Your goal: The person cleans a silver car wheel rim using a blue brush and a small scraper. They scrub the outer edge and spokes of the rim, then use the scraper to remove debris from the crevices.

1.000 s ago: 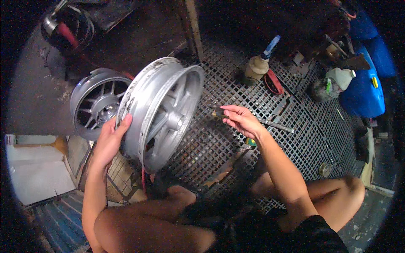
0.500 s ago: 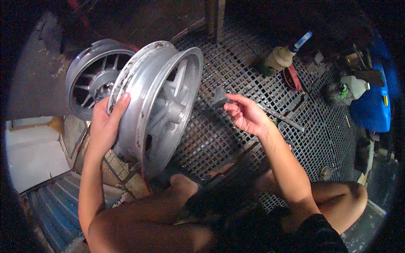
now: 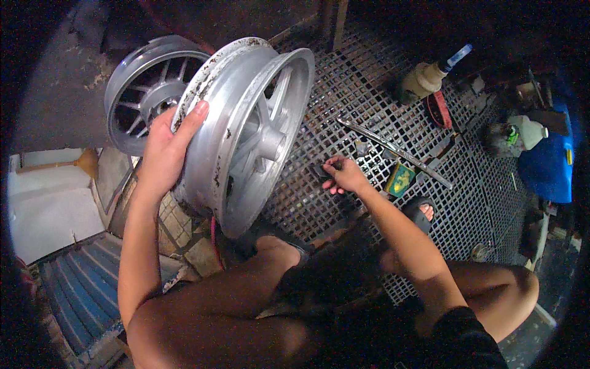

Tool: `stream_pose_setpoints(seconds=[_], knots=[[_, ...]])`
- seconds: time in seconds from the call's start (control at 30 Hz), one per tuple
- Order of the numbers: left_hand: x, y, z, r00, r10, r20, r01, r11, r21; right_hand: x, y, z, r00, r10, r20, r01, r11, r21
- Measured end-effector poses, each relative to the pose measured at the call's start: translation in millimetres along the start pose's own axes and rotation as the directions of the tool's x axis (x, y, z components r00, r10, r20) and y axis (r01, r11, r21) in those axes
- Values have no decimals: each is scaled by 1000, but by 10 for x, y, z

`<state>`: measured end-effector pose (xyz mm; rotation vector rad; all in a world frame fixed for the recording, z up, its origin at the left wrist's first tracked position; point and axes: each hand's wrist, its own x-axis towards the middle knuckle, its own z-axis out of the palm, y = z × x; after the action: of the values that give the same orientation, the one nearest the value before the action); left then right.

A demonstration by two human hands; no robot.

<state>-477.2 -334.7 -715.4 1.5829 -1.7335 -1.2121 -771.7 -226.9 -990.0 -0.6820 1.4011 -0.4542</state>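
A silver spoked wheel rim (image 3: 206, 141) stands tilted in front of me, with dark patches of chipped or dirty finish along its edge. My left hand (image 3: 166, 150) is closed on its left edge, thumb lying over the outer face. To the right of the rim, apart from it, my right hand (image 3: 345, 174) pinches a small dark grey piece (image 3: 319, 170), which looks like folded sandpaper; the fingers partly hide it. Behind the held rim rests a second silver wheel rim (image 3: 112, 117), partly covered by the first.
On the grated floor (image 3: 307, 209) lie a long metal rod (image 3: 399, 150) and a yellow-green sponge (image 3: 400, 180). Farther back are a beige bottle (image 3: 421, 80) and a red brush (image 3: 439, 109). A blue container (image 3: 544, 169) stands right, a blue ribbed panel (image 3: 80, 295) lower left.
My right hand has moved lower and a little left with the grey piece, uncovering the rod and sponge. The held rim sits slightly higher and farther right in view.
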Motion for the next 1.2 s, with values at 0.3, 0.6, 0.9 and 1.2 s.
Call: stream_pose_setpoints(seconds=[0.3, 0.6, 0.9, 1.2], knots=[[-51, -23, 29, 998, 52, -34, -52, 999, -1, -282, 79, 8, 672, -741, -4, 403, 370, -837], [-29, -8, 32, 1000, 20, -20, -21, 999, -29, 8, -42, 273, 603, -789, -117, 623, 557, -549], [-30, 41, 56, 998, -42, -55, 39, 997, -63, 285, -173, 816, 543, -834, -100, 617, 477, -626], [15, 43, 27, 990, -138, -13, 136, 988, -79, 224, 33, 1268, 544, -839, -16, 681, 452, -576]])
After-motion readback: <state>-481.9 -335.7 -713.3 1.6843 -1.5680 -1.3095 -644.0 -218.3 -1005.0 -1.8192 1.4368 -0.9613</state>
